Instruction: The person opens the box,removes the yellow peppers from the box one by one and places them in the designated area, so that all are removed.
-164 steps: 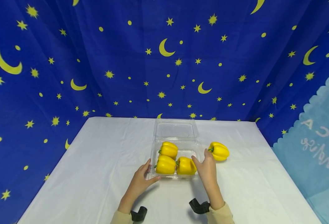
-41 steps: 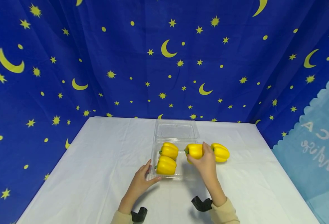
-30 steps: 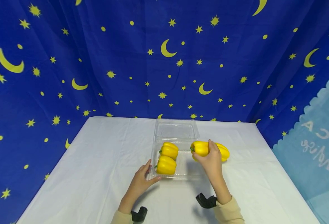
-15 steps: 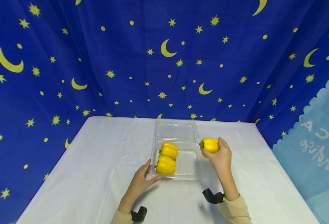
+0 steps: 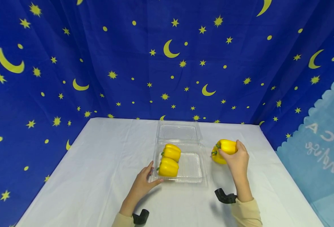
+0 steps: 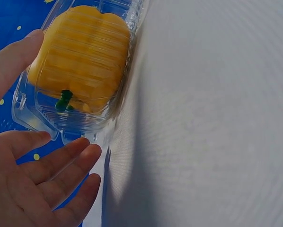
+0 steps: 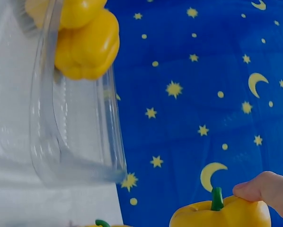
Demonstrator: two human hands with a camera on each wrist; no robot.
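A clear plastic clamshell container (image 5: pixel 192 165) lies with its lid folded back. Two yellow bell peppers, one behind (image 5: pixel 171 152) and one in front (image 5: pixel 168 167), sit in its left half. My left hand (image 5: pixel 142 181) is at the near left corner, thumb and fingertips against the wall; the left wrist view shows those fingers (image 6: pixel 68 172) loosely extended. Right of the container my right hand (image 5: pixel 238 159) grips another yellow bell pepper (image 5: pixel 227 145), thumb beside its green stem in the right wrist view. That pepper overlaps one more yellow bell pepper (image 5: pixel 218 158) on the table.
The transparent lid (image 5: pixel 179 130) lies flat toward the back of the white-covered table (image 5: pixel 121 142). Behind hangs a dark blue curtain (image 5: pixel 144 69) with moons and stars. A light blue cloth (image 5: pixel 326 142) is at the right. Black wrist mounts (image 5: pixel 225 196) stick out beside both wrists.
My right hand has lifted the front right pepper from the container and carried it rightward, beside and over the pepper lying outside. My left hand has stayed at the corner.
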